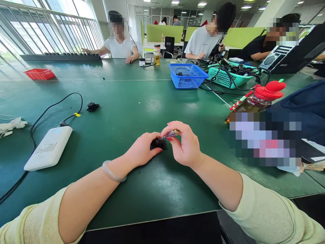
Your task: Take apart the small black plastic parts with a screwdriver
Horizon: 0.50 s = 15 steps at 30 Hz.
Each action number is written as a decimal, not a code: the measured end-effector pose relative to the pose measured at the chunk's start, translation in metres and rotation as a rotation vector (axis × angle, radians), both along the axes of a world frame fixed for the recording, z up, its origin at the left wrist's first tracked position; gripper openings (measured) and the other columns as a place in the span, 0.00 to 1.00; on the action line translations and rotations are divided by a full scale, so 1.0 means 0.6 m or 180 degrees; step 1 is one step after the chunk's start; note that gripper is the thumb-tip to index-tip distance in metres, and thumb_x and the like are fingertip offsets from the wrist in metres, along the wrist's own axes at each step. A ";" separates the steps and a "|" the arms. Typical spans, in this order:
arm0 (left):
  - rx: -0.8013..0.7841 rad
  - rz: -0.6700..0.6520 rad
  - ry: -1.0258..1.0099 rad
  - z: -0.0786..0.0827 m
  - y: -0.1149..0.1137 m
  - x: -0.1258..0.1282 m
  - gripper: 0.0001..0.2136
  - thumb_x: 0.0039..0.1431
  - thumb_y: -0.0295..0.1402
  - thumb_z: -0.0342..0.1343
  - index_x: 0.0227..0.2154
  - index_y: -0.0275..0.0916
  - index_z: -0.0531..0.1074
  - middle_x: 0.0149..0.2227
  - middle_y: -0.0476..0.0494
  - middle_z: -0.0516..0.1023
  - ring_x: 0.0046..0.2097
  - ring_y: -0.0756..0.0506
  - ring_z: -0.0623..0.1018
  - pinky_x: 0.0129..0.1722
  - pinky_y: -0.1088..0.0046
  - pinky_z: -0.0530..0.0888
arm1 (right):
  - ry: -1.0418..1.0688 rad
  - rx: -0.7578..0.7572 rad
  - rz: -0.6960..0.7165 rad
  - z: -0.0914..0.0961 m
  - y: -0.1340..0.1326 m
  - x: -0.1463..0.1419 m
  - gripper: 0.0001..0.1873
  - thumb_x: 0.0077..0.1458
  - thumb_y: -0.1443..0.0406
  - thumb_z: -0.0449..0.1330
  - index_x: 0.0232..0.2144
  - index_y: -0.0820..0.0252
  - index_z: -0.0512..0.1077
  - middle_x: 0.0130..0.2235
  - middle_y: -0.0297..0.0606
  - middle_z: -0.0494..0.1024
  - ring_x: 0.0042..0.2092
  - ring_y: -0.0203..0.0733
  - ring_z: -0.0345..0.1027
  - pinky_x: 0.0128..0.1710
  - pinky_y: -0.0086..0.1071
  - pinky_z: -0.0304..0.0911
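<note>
On the green table in front of me, my left hand (142,148) pins a small black part (159,145) between thumb and fingers. My right hand (186,145) is closed around a small screwdriver (173,133) with a clear purplish handle. Its tip slants down to the left onto the black part, where my fingers partly hide the contact. Farther off to the left lies a similar small black piece (92,107), which neither hand touches.
A white power bank (49,148) with a black cable lies left. Beyond are a red tray (39,74), a blue basket (188,76) and a green basket (230,77) of cables. A red-lidded bottle (264,96) stands right. Several people sit across the table.
</note>
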<state>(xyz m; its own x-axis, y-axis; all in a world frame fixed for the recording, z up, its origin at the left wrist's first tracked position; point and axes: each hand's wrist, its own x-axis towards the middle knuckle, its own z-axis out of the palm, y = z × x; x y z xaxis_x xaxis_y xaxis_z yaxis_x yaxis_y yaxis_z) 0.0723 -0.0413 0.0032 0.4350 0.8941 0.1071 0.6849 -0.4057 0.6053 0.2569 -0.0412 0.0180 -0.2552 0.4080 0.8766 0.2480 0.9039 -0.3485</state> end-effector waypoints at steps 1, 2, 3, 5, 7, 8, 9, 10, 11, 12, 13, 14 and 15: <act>-0.0008 -0.0003 -0.0007 0.000 0.000 0.000 0.15 0.58 0.30 0.62 0.48 0.43 0.73 0.41 0.46 0.79 0.45 0.40 0.78 0.47 0.60 0.74 | -0.0005 0.0016 0.0007 0.000 0.001 0.000 0.24 0.58 0.79 0.53 0.52 0.50 0.63 0.36 0.32 0.79 0.36 0.38 0.76 0.46 0.42 0.75; -0.0013 -0.0007 -0.0016 0.000 0.000 0.000 0.15 0.58 0.30 0.62 0.48 0.43 0.73 0.41 0.46 0.79 0.45 0.40 0.78 0.47 0.60 0.74 | 0.0002 0.0028 0.0000 0.000 0.002 0.001 0.24 0.58 0.79 0.54 0.52 0.50 0.64 0.36 0.32 0.79 0.36 0.38 0.76 0.46 0.42 0.75; -0.0014 -0.0014 -0.0025 0.000 0.000 -0.001 0.14 0.58 0.30 0.62 0.48 0.43 0.73 0.41 0.46 0.79 0.45 0.40 0.78 0.47 0.60 0.74 | 0.0025 0.0031 -0.0025 0.000 0.003 0.001 0.24 0.58 0.79 0.55 0.51 0.50 0.64 0.36 0.32 0.79 0.36 0.39 0.76 0.46 0.42 0.75; 0.0007 -0.0037 -0.0035 -0.002 0.001 -0.001 0.13 0.59 0.31 0.62 0.47 0.43 0.74 0.41 0.46 0.79 0.45 0.41 0.78 0.48 0.60 0.74 | 0.0117 0.0036 -0.0089 0.000 0.005 0.002 0.23 0.57 0.77 0.60 0.51 0.49 0.65 0.35 0.31 0.79 0.36 0.39 0.76 0.46 0.42 0.75; 0.0044 -0.0050 -0.0025 -0.003 0.002 -0.001 0.12 0.59 0.31 0.62 0.46 0.43 0.74 0.42 0.46 0.80 0.45 0.41 0.78 0.48 0.61 0.74 | 0.0248 0.0025 -0.0139 0.002 0.006 0.004 0.23 0.56 0.74 0.63 0.49 0.49 0.65 0.36 0.31 0.78 0.36 0.40 0.76 0.44 0.41 0.75; 0.0059 -0.0046 -0.0013 -0.003 0.002 -0.001 0.13 0.58 0.31 0.63 0.46 0.43 0.75 0.43 0.45 0.80 0.45 0.41 0.78 0.48 0.61 0.74 | 0.0317 0.0007 -0.0143 0.003 0.006 0.004 0.22 0.57 0.74 0.63 0.49 0.49 0.65 0.36 0.31 0.78 0.36 0.39 0.76 0.43 0.40 0.75; 0.0071 -0.0036 -0.0001 -0.003 0.002 -0.001 0.13 0.58 0.31 0.63 0.47 0.42 0.75 0.43 0.45 0.80 0.46 0.41 0.78 0.48 0.61 0.74 | 0.0376 -0.0019 -0.0129 0.003 0.006 0.005 0.21 0.58 0.73 0.63 0.49 0.49 0.65 0.36 0.31 0.77 0.36 0.39 0.75 0.41 0.39 0.75; 0.0074 -0.0024 0.0012 -0.002 0.002 -0.002 0.14 0.58 0.31 0.63 0.48 0.42 0.75 0.44 0.45 0.80 0.46 0.41 0.78 0.48 0.61 0.74 | 0.0425 -0.0057 -0.0099 0.004 0.006 0.006 0.20 0.59 0.73 0.61 0.49 0.50 0.65 0.36 0.32 0.77 0.35 0.38 0.75 0.40 0.38 0.74; 0.0068 -0.0019 0.0024 -0.002 0.002 -0.002 0.14 0.58 0.31 0.63 0.48 0.43 0.75 0.44 0.45 0.80 0.46 0.41 0.78 0.48 0.61 0.74 | 0.0458 -0.0100 -0.0063 0.005 0.006 0.007 0.19 0.60 0.73 0.59 0.50 0.50 0.65 0.36 0.32 0.76 0.35 0.38 0.74 0.39 0.37 0.74; 0.0058 -0.0016 0.0030 -0.001 0.001 -0.002 0.14 0.58 0.31 0.63 0.48 0.43 0.75 0.43 0.45 0.80 0.45 0.41 0.78 0.48 0.61 0.75 | 0.0481 -0.0134 -0.0024 0.005 0.005 0.008 0.18 0.61 0.73 0.57 0.51 0.51 0.65 0.35 0.32 0.76 0.34 0.37 0.74 0.38 0.37 0.74; 0.0045 -0.0019 0.0034 0.000 0.001 -0.002 0.14 0.58 0.31 0.63 0.48 0.43 0.75 0.43 0.46 0.80 0.45 0.41 0.77 0.48 0.61 0.75 | 0.0491 -0.0159 0.0014 0.005 0.005 0.008 0.18 0.62 0.73 0.56 0.51 0.52 0.65 0.35 0.32 0.75 0.34 0.37 0.73 0.38 0.37 0.73; 0.0036 -0.0020 0.0031 0.001 0.000 -0.002 0.14 0.58 0.31 0.63 0.47 0.43 0.75 0.42 0.46 0.80 0.45 0.41 0.77 0.48 0.61 0.75 | 0.0492 -0.0174 0.0047 0.005 0.005 0.009 0.18 0.62 0.73 0.55 0.52 0.52 0.65 0.35 0.33 0.75 0.34 0.37 0.73 0.38 0.37 0.73; 0.0029 -0.0023 0.0027 0.002 0.000 -0.002 0.13 0.58 0.31 0.63 0.47 0.44 0.75 0.42 0.46 0.80 0.45 0.41 0.77 0.47 0.62 0.75 | 0.0489 -0.0183 0.0072 0.005 0.004 0.009 0.18 0.63 0.73 0.54 0.52 0.52 0.65 0.36 0.33 0.75 0.34 0.37 0.73 0.38 0.37 0.73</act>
